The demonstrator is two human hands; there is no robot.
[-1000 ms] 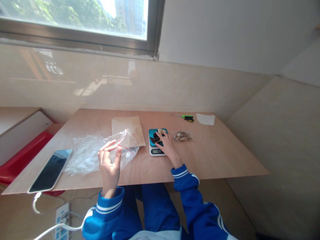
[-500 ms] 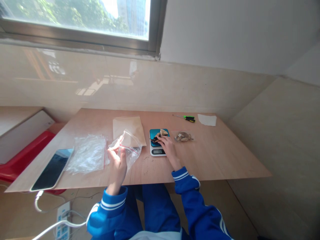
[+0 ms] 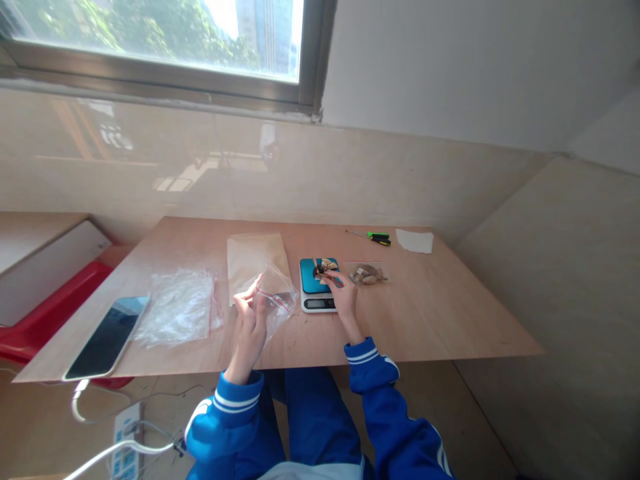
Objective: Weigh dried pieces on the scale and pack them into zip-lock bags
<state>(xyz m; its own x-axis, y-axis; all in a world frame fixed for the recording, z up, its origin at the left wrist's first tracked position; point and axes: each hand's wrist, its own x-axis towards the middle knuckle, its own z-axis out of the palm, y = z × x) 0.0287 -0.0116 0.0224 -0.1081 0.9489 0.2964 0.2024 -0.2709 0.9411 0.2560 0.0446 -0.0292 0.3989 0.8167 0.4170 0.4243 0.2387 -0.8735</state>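
Right grip (image 3: 345,297) clamped on dark-and-tan dried pieces (image 3: 320,272) over blue-topped white scale (image 3: 309,287); left grip (image 3: 250,327) pinches clear red-striped plastic bag (image 3: 280,312) at scale's eight o'clock. Likely pickup step; next move needs bag held open.

a clear, crumpled plastic bag (image 3: 281,304) with red seal lines tilts beside a white, blue-topped scale (image 3: 309,286) bearing pale and dark dried pieces (image 3: 328,264).
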